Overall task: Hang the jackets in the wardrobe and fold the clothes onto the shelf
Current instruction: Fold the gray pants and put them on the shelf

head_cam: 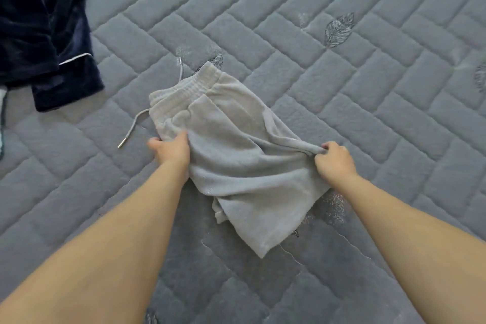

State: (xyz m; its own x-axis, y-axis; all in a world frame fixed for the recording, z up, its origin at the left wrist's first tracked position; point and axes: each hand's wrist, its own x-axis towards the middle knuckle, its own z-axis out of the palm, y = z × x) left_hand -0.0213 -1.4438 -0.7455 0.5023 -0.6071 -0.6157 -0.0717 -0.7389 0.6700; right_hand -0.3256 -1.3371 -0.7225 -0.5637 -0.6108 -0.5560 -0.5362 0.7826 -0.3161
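A pair of light grey fleece trousers (236, 144) lies folded over on the quilted grey bed cover (342, 87), waistband at the far end with two drawstrings trailing to the left. My left hand (171, 151) grips the left edge of the fold, fingers tucked under the cloth. My right hand (334, 159) pinches the right edge of the top layer, pulling a crease across the fabric. The near end of the trousers lies between my forearms.
A dark navy velvet garment (44, 34) with white piping lies crumpled at the upper left of the bed. A sliver of pale cloth shows at the far left edge. The cover stretches across the whole view.
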